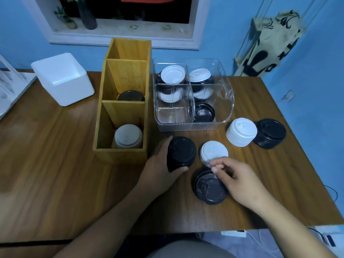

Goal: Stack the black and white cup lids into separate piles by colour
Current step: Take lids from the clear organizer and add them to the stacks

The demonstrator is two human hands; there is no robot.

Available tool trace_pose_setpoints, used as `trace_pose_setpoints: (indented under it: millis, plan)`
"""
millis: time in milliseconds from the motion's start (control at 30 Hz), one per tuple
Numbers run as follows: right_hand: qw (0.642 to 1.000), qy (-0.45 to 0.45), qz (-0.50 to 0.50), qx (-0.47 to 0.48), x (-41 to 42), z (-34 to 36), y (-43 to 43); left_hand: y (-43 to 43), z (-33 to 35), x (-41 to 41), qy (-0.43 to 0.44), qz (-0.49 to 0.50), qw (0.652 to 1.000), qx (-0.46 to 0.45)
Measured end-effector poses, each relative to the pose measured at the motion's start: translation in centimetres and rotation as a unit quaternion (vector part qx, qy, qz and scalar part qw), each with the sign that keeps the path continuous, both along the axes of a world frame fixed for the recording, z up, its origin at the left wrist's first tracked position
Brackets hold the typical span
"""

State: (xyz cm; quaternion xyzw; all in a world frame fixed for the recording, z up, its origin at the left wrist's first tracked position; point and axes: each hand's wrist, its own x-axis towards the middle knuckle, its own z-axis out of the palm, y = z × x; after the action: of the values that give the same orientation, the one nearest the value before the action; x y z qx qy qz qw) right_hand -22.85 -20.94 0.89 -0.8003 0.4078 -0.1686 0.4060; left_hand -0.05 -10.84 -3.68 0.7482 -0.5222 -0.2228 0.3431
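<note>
- Left hand (160, 164) wraps a stack of black lids (181, 152), thumb at its near side, fingers curled round the far side; the stack stands on the table (55, 164) just beside the wooden box (122, 108).
- Right hand (236, 180) has thumb and forefinger pressed together at the near edge of a short white stack (213, 151); whether they pinch a lid cannot be told.
- Under that hand lies a loose black lid (209, 189), its ribbed face showing.
- To the right, a taller white pile (241, 131) touches a black pile (270, 133).
- Clear organiser (193, 94) holds mixed lids.
- No readable writing on the lids.
</note>
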Motion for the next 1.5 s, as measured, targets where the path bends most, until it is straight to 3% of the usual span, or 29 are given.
trace_pose_setpoints:
  millis: [100, 267, 500, 700, 867, 1033, 1500]
  plan:
    - [0.992, 0.012, 0.021, -0.120, 0.0, -0.2, 1.2, 0.0, 0.1, -0.1, -0.011, -0.002, 1.000, 0.001]
    - [0.980, 0.026, 0.029, -0.196, -1.2, -1.7, 2.7, 0.0, 0.1, -0.2, -0.032, -0.004, 0.999, 0.001]
    - [0.961, 0.136, 0.138, -0.198, -3.2, -3.4, 5.2, 0.0, -0.1, -0.3, -0.052, -0.004, 0.999, -0.009]
    - [0.978, 0.006, 0.105, -0.178, -0.8, 0.4, 2.0, -0.1, -0.3, -0.4, -0.057, 0.001, 0.998, -0.011]
    - [0.960, 0.060, 0.140, -0.234, 4.8, 2.5, -2.0, 0.0, 0.0, -0.6, -0.045, 0.003, 0.999, -0.026]
    - [0.953, 0.103, 0.187, -0.216, 7.8, 1.8, -3.0, 0.1, 0.0, -0.6, -0.034, 0.006, 0.999, -0.033]
    - [0.958, 0.079, 0.215, -0.173, 8.9, 1.5, -3.1, -0.1, -0.6, -0.3, -0.024, -0.009, 1.000, -0.014]
